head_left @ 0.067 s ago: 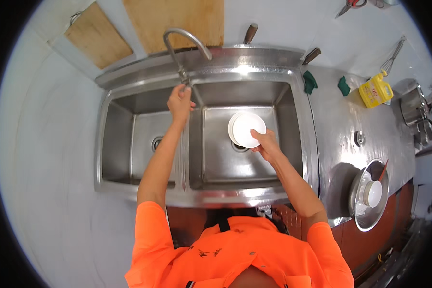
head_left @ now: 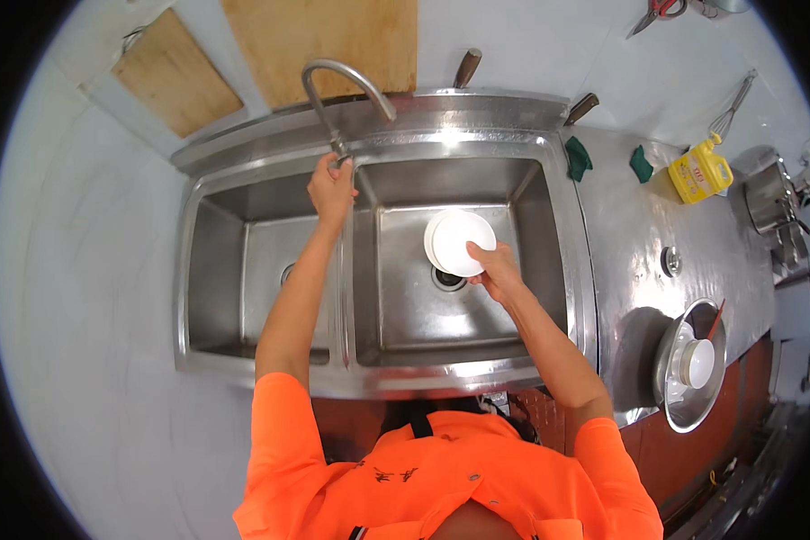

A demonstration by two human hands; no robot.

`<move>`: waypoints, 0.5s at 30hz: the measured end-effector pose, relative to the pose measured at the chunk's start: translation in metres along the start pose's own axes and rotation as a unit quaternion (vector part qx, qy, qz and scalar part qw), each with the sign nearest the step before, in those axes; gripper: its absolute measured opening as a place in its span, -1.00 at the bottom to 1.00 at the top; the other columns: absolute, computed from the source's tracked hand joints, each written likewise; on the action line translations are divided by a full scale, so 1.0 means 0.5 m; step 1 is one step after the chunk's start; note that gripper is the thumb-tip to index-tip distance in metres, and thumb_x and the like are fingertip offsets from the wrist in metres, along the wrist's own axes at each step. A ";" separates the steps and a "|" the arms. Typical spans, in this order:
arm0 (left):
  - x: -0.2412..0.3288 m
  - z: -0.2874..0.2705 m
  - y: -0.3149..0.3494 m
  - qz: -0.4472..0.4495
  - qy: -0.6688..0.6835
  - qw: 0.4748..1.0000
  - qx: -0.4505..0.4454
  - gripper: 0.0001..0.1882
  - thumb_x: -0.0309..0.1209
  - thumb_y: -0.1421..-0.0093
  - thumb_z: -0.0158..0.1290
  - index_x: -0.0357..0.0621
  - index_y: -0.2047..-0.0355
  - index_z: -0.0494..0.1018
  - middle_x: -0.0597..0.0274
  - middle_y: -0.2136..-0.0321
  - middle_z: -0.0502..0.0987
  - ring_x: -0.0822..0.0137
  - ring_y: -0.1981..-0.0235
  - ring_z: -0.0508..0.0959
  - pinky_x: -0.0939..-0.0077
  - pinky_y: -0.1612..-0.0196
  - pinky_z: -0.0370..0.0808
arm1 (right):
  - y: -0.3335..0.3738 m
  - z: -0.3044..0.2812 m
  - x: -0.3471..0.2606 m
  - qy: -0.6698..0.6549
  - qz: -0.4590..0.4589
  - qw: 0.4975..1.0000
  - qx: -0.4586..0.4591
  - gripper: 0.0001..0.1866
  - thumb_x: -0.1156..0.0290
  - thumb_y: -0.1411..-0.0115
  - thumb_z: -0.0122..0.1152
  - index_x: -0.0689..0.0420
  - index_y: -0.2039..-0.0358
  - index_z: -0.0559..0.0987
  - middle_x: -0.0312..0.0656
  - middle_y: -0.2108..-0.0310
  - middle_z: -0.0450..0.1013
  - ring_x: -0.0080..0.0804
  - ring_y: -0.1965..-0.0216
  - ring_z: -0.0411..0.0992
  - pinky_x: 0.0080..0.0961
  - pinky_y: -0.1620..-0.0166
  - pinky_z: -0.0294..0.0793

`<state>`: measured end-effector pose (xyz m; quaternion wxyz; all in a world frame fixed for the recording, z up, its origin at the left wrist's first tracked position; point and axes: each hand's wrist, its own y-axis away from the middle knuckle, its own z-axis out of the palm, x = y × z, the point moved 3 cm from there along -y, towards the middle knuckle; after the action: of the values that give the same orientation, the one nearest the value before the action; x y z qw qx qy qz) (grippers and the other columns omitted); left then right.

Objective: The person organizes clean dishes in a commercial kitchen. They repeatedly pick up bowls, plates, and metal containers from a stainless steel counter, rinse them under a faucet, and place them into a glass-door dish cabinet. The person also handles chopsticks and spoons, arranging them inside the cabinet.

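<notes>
My left hand (head_left: 332,188) is closed at the base of the curved metal faucet (head_left: 347,72), its fingers round the handle, which they mostly hide. No water shows falling from the spout. Over the right basin (head_left: 414,315) of the steel double sink, my right hand (head_left: 496,269) grips white dishes (head_left: 463,241) by their near right edge, thumb on top. They look like two round, shallow ones, one overlapping the other. Below them the dark drain (head_left: 448,280) partly shows.
On the steel counter at right stand a yellow jug (head_left: 700,171), green scrub pads (head_left: 578,158) and a metal bowl (head_left: 687,414) holding white dishes and a red stick. Knife handles (head_left: 467,67) rise behind the sink. Cutting boards (head_left: 319,45) lean at the back. The left basin (head_left: 218,270) lies alongside.
The view has shifted slightly. The white dishes have moved a little away from me, and more of the drain shows. Both hands keep their grips.
</notes>
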<state>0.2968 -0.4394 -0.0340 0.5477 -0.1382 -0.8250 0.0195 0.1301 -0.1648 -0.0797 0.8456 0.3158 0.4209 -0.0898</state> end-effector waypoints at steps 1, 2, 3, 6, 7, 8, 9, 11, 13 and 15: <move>-0.038 0.014 -0.058 0.070 -0.113 0.991 0.030 -0.61 -0.18 -0.08 0.12 -0.11 0.13 0.44 0.14 0.47 0.52 0.10 0.49 0.57 0.25 0.43 0.47 | -0.026 0.017 -0.003 -0.010 -0.006 1.000 0.005 -0.65 0.45 -0.11 0.18 0.38 0.15 0.39 -0.06 0.47 0.45 -0.40 0.68 0.37 -0.58 0.73 0.32; -0.029 0.040 -0.091 0.088 -0.159 0.983 0.040 -0.64 -0.18 -0.07 0.11 -0.10 0.18 0.46 0.10 0.47 0.54 0.03 0.47 0.56 0.20 0.38 0.45 | -0.053 0.027 -0.008 -0.007 -0.009 0.999 0.034 -0.65 0.45 -0.11 0.16 0.38 0.14 0.38 -0.06 0.47 0.45 -0.41 0.67 0.37 -0.59 0.75 0.30; -0.020 0.050 -0.112 0.106 -0.208 0.971 0.054 -0.67 -0.18 -0.06 0.11 -0.09 0.22 0.48 0.06 0.48 0.55 -0.04 0.44 0.54 0.15 0.33 0.43 | -0.074 0.043 -0.013 0.000 -0.018 0.999 0.048 -0.65 0.45 -0.11 0.16 0.37 0.14 0.39 -0.06 0.46 0.45 -0.42 0.66 0.37 -0.59 0.75 0.29; -0.066 0.065 -0.168 0.145 -0.192 0.971 0.008 -0.72 -0.18 -0.08 0.09 -0.15 0.35 0.51 0.03 0.52 0.55 -0.07 0.44 0.54 0.18 0.34 0.43 | -0.133 0.094 -0.015 0.012 -0.027 0.995 0.093 -0.66 0.43 -0.10 0.16 0.32 0.14 0.42 -0.06 0.46 0.45 -0.42 0.67 0.37 -0.61 0.76 0.28; -0.088 0.062 -0.172 0.140 -0.160 0.977 0.018 -0.73 -0.20 -0.09 0.09 -0.17 0.38 0.51 0.05 0.56 0.54 -0.02 0.49 0.54 0.22 0.39 0.43 | -0.147 0.106 -0.014 0.016 -0.023 0.996 0.085 -0.68 0.42 -0.11 0.16 0.31 0.15 0.43 -0.05 0.46 0.46 -0.43 0.69 0.36 -0.63 0.76 0.28; -0.102 0.052 -0.176 0.138 -0.130 0.981 0.030 -0.73 -0.21 -0.10 0.09 -0.20 0.41 0.51 0.06 0.59 0.53 0.03 0.54 0.54 0.26 0.45 0.44 | -0.167 0.119 -0.012 0.002 -0.013 0.996 0.089 -0.67 0.42 -0.11 0.16 0.31 0.14 0.42 -0.05 0.47 0.45 -0.42 0.70 0.36 -0.62 0.76 0.28; -0.116 0.042 -0.176 0.135 -0.100 0.985 0.043 -0.73 -0.23 -0.11 0.09 -0.22 0.44 0.51 0.07 0.63 0.52 0.08 0.59 0.55 0.30 0.50 0.44 | -0.182 0.129 -0.006 -0.012 -0.002 0.996 0.093 -0.67 0.42 -0.11 0.17 0.31 0.14 0.41 -0.05 0.47 0.45 -0.42 0.72 0.35 -0.61 0.76 0.28; -0.153 0.019 -0.164 0.008 0.056 0.998 -0.023 -0.75 -0.27 -0.13 0.08 -0.25 0.45 0.50 0.13 0.66 0.49 0.24 0.69 0.50 0.43 0.63 0.39 | -0.199 0.140 0.010 -0.041 0.014 0.993 0.109 -0.66 0.42 -0.11 0.17 0.31 0.13 0.40 -0.05 0.48 0.44 -0.41 0.71 0.35 -0.60 0.76 0.28; -0.180 -0.001 -0.159 -0.076 0.155 0.983 -0.067 -0.77 -0.31 -0.15 0.07 -0.27 0.44 0.50 0.19 0.68 0.47 0.37 0.76 0.45 0.54 0.73 0.33 | -0.217 0.146 0.020 -0.061 0.031 0.991 0.113 -0.65 0.42 -0.11 0.18 0.30 0.13 0.39 -0.06 0.49 0.43 -0.41 0.70 0.35 -0.58 0.76 0.29; -0.203 -0.012 -0.164 -0.113 0.195 0.970 -0.097 -0.79 -0.34 -0.17 0.05 -0.27 0.40 0.50 0.24 0.68 0.45 0.48 0.79 0.40 0.63 0.80 0.27 | -0.240 0.139 0.041 -0.076 0.050 0.990 0.107 -0.64 0.42 -0.10 0.20 0.28 0.12 0.38 -0.07 0.49 0.42 -0.40 0.69 0.36 -0.57 0.75 0.29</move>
<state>0.3221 -0.5440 -0.1077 0.6805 -0.0979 -0.7106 -0.1497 0.1383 -0.2988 -0.1195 0.8398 0.4174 0.3271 -0.1161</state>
